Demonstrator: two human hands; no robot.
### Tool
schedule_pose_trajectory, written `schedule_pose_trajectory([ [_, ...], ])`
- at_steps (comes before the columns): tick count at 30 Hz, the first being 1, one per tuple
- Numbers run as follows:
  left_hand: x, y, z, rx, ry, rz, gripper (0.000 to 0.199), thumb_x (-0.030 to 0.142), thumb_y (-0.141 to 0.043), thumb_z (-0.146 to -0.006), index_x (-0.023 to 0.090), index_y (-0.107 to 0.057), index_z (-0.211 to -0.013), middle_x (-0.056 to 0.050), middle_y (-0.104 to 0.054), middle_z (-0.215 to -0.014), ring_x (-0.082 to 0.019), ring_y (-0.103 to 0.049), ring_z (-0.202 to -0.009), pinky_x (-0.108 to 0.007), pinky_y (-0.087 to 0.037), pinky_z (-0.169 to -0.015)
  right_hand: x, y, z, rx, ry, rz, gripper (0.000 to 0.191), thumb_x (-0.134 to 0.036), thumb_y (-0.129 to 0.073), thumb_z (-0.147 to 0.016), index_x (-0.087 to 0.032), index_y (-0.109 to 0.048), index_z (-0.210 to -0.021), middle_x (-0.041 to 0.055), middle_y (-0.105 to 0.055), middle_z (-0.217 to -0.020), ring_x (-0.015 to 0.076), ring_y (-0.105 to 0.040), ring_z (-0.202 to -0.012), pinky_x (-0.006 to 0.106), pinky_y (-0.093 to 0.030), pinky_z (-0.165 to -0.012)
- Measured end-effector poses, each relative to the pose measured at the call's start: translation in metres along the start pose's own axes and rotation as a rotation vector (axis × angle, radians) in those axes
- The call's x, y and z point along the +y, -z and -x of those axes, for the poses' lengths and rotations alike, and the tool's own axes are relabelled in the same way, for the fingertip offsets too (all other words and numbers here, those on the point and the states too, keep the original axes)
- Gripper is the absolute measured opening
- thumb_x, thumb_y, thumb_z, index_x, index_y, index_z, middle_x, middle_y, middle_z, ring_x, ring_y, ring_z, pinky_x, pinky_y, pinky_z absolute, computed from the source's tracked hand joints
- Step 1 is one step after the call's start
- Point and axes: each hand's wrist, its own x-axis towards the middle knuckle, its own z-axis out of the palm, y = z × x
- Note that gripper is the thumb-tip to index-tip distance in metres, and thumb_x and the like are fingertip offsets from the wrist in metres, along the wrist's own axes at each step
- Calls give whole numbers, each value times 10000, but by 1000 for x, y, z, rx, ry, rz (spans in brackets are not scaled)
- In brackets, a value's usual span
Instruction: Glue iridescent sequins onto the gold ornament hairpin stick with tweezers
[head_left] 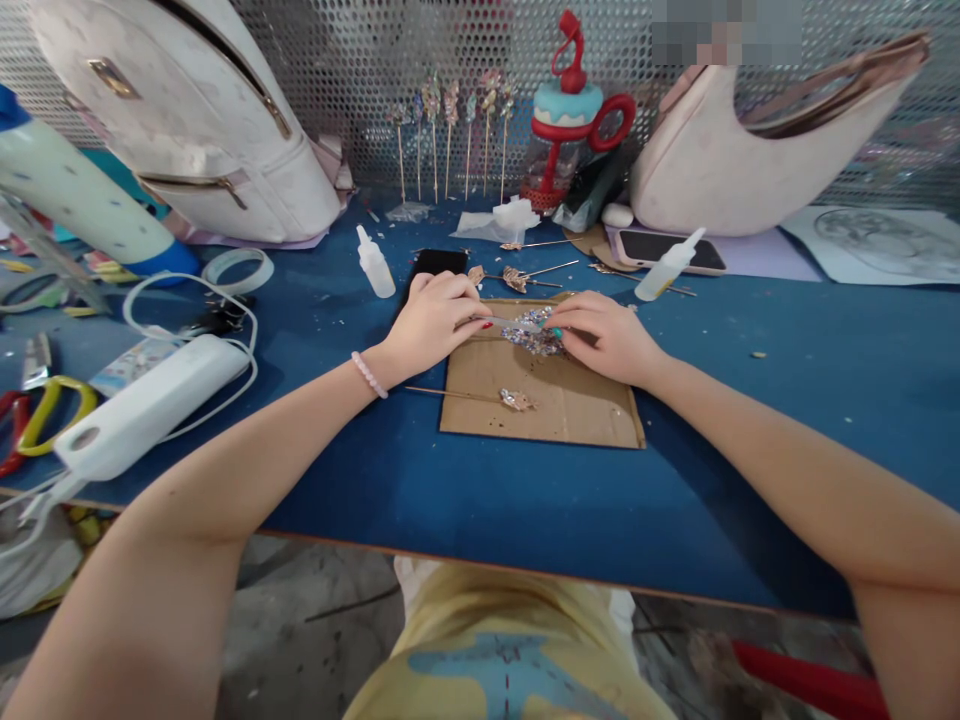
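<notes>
My left hand (pixel 439 315) is closed, its fingertips pinching one end of a thin, pale, see-through strip (pixel 514 323). The strip's other end reaches the fingertips of my right hand (pixel 607 338), which is closed in a pinch too. Directly beneath lies a pile of small glittering beads (pixel 536 342) on a flat piece of brown cardboard (pixel 577 400). Nearer to me on the cardboard, a thin stick (pixel 450 393) carries a silvery, pinkish ornament (pixel 517 400) at its end. Fine details of the strip are too small to make out.
White dropper bottles stand left (pixel 376 265) and right (pixel 667 268) of the cardboard. Behind it lie sticks with metallic leaf shapes (pixel 515 278). Decorated sticks (pixel 450 130) stand upright by the mesh wall. A white glue gun (pixel 154 405), scissors (pixel 56 415), a backpack (pixel 225 130) and a handbag (pixel 720 165) surround the area.
</notes>
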Motion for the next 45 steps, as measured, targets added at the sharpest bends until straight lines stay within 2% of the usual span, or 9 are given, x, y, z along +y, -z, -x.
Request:
schedule_pose_trajectory([
  [11, 2, 1, 0, 45, 2, 48, 202, 360, -550, -937, 240, -713, -941, -30, -630, -920, -191, -536, -913, -383, -323, -852, -8, 0, -3, 33, 12, 17, 173, -216, -531, -889, -215, -686, -966, 74, -721, -968, 228, -647, -937, 410, -521, -839],
  [17, 4, 1, -1, 56, 8, 66, 183, 353, -568, -929, 249, -717, -947, -26, -636, -919, -187, -546, -926, -377, -346, -862, -13, -1, -4, 52, -35, 15, 152, -256, -542, -903, -235, -689, -937, 58, -730, -950, 231, -654, -942, 414, -524, -835],
  [23, 8, 3, -2, 56, 43, 141, 145, 310, -606, -907, 243, -731, -939, -29, -647, -895, -189, -571, -911, -399, -386, -873, -14, 1, -2, 125, -55, 23, 185, -225, -517, -917, -233, -693, -973, 58, -739, -927, 233, -676, -917, 423, -537, -833],
  [28, 15, 4, -4, 60, 166, 473, 168, 310, -625, -873, 198, -738, -821, -27, -654, -820, -144, -591, -792, -327, -475, -765, -26, 8, -3, 241, -184, -95, 182, -219, -523, -906, -252, -698, -944, 43, -735, -928, 221, -682, -886, 412, -544, -822],
  [33, 27, 7, -6, 10, 228, 691, 210, 327, -636, -846, 170, -716, -732, -24, -651, -779, -119, -578, -751, -284, -476, -720, -42, 8, -6, 352, -327, -290, 77, -253, -618, -856, -238, -678, -902, 29, -722, -899, 181, -673, -794, 350, -562, -756],
  [38, 40, 10, -6, -60, 231, 795, 225, 356, -630, -837, 163, -710, -755, -34, -643, -791, -123, -574, -742, -278, -480, -704, -62, 10, -12, 280, -417, -515, 158, -369, -709, -801, -230, -679, -871, 26, -728, -878, 179, -683, -791, 336, -577, -738],
  [42, 42, 11, -5, -74, 189, 808, 385, 441, -523, -911, 156, -663, -694, -40, -625, -773, -128, -571, -759, -280, -476, -724, -70, 13, -15, 313, -466, -550, 183, -412, -703, -801, -232, -674, -820, 23, -726, -821, 175, -680, -748, 330, -580, -688],
  [45, 40, 10, -5, -74, 155, 790, 430, 482, -460, -939, 157, -671, -752, -42, -634, -782, -129, -573, -765, -277, -470, -733, -67, 14, -15, 338, -495, -513, 165, -395, -692, -810, -232, -668, -797, 19, -714, -773, 172, -667, -696, 328, -570, -629],
])
